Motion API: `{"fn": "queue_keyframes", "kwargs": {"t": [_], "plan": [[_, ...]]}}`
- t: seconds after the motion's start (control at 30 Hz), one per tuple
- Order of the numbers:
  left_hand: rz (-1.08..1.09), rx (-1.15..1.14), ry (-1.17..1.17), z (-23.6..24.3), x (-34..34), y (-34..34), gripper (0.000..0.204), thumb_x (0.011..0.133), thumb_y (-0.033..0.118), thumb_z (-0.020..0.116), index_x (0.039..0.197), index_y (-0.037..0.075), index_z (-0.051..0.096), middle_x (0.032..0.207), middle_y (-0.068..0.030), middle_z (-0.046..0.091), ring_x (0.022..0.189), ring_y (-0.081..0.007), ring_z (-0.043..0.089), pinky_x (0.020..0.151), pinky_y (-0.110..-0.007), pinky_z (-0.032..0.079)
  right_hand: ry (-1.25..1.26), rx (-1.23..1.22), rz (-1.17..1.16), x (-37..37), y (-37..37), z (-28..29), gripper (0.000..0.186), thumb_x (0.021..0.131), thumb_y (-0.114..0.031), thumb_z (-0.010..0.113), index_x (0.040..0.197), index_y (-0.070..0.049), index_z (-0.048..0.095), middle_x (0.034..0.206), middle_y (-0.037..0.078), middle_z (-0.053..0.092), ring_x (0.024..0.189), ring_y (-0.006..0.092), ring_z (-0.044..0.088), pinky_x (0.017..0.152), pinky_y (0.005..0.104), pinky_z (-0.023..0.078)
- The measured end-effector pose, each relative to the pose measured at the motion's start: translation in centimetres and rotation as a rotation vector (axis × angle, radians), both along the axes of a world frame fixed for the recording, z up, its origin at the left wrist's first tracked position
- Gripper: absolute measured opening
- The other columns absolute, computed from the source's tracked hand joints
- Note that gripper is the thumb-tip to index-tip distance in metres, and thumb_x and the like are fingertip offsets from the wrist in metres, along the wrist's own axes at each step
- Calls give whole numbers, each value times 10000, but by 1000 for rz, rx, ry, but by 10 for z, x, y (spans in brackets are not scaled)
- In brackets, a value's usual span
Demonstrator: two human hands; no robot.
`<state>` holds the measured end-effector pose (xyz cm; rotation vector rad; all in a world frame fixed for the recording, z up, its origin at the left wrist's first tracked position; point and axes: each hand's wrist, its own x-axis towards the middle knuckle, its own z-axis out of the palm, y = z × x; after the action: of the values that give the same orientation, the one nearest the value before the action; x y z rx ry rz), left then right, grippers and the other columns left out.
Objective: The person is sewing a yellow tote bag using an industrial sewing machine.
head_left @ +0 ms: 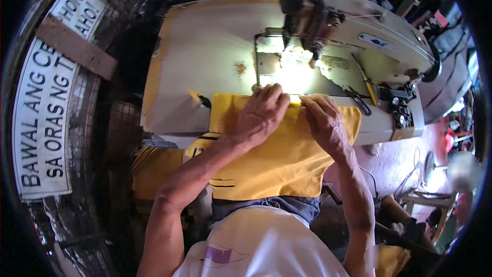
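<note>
A yellow piece of fabric [277, 159] with black stripes hangs from the sewing table's front edge over my lap. Its upper edge lies on the tabletop just in front of the sewing machine [307, 25]. With curled fingers, my left hand [264, 113] grips that edge near its middle. To its right, my right hand [324, 120] pinches the same edge, thumb and fingers together. Both hands are close to the brightly lit needle area, where glare hides the needle and presser foot.
On the pale tabletop [205, 46], dark-handled scissors [359, 101] and a yellow-handled tool [370, 90] lie right of my right hand. Metal machine parts [402, 102] sit at the right end. More yellow fabric [156, 169] hangs at the left. A white sign [43, 118] stands far left.
</note>
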<state>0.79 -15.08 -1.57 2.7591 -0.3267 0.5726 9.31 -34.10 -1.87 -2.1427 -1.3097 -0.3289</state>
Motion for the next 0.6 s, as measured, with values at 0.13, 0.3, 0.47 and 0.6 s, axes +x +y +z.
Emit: {"fn": "queue_keyframes", "kwargs": {"t": [0.13, 0.3, 0.47, 0.6], "plan": [[-26, -29, 18, 6, -3, 3, 176, 857, 32, 518, 1032, 12, 508, 974, -155, 522, 971, -326, 562, 880, -444, 449, 249, -49, 80, 5, 12, 18, 152, 862, -55, 636, 1003, 2, 645, 897, 167, 636, 851, 347, 618, 755, 414, 499], [11, -43, 236, 4, 4, 3, 80, 854, 57, 540, 927, 26, 528, 858, -117, 572, 898, -308, 589, 828, -439, 456, 420, 29, 38, 9, 18, 1, 103, 847, -61, 652, 928, 0, 639, 815, 164, 625, 785, 365, 598, 741, 419, 480], [101, -28, -92, -4, -8, 31, 312, 838, 295, 727, 984, 62, 579, 926, -102, 575, 966, -291, 572, 869, -433, 460, 113, 111, 52, 9, 30, -12, 94, 805, -86, 694, 855, -41, 627, 796, 135, 595, 773, 342, 557, 732, 423, 450], [477, -288, -356, 16, -70, 94, 263, 908, 201, 650, 1095, 43, 555, 941, -149, 587, 888, -342, 573, 818, -469, 459, 191, 81, 25, 2, 28, -4, 86, 831, -86, 683, 872, -37, 625, 827, 132, 587, 799, 341, 547, 750, 419, 444]]}}
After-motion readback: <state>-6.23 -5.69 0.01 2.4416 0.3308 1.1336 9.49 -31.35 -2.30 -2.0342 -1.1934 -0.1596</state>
